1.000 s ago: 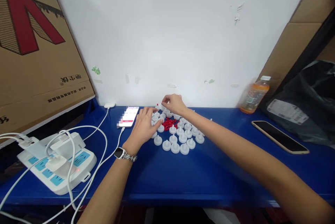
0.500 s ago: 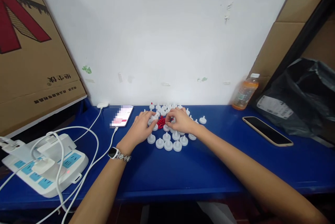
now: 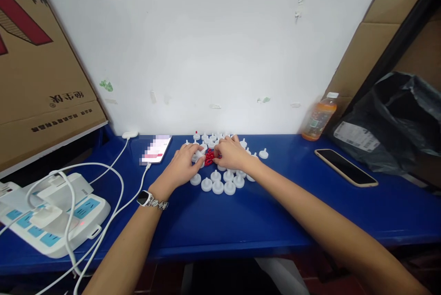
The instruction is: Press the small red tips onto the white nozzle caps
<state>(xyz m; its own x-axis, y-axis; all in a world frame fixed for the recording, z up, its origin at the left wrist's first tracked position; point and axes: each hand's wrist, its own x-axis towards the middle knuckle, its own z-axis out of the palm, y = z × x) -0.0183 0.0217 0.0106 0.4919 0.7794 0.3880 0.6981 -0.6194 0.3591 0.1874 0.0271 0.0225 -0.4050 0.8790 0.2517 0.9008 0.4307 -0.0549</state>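
Note:
Several white round caps with thin nozzles (image 3: 218, 187) stand upright in a loose cluster on the blue table (image 3: 223, 228). Amid them lies a small heap of red tips (image 3: 209, 157). My left hand (image 3: 182, 164) is at the cluster's left side, its thumb and fingers closed round a white nozzle cap (image 3: 199, 156). Over the right edge of the red heap, my right hand (image 3: 232, 153) has its thumb and forefinger pinched together; whatever may be between them is hidden. One nozzle cap at the back left bears a red tip (image 3: 196, 132).
To the left are a lit phone (image 3: 159, 149) on a cable and a power strip (image 3: 57, 226) with tangled white cords. On the right lie another phone (image 3: 345, 168), an orange drink bottle (image 3: 319, 116) and a dark plastic bag (image 3: 382, 116). A white wall (image 3: 213, 47) rises behind.
The view has shifted slightly, moving everything a little left and up. My right hand's fingertips have come closer to the red heap. My left hand keeps its hold on the white nozzle cap.

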